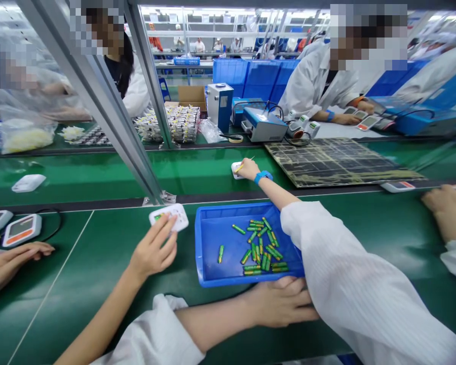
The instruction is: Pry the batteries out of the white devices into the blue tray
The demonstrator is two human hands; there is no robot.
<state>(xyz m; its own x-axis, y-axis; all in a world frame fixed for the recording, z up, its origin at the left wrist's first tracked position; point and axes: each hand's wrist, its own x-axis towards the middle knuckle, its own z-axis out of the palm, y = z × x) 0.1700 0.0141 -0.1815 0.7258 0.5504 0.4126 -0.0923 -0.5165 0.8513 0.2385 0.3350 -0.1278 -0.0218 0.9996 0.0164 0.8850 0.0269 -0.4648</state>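
Note:
My left hand (281,302) lies against the front wall of a blue plastic bin (199,248), fingers stretched out to the right and holding nothing visible. Inside the bin are several loose green batteries (266,261) with yellowish ends. Beyond the bin, my right hand (249,170), with a blue band at the wrist, is closed around a thin yellow stick (240,168). It is over a small white plastic device (235,171) on the far green strip, partly hidden by my fingers; whether I also grip the device I cannot tell.
A co-worker's hand (155,248) holds a white device (178,217) left of the bin. Another hand (15,261) rests near devices with screens (23,229). At the right are a dark gridded panel (334,159) and another person's hand (448,208). A metal post (99,96) slants at the left.

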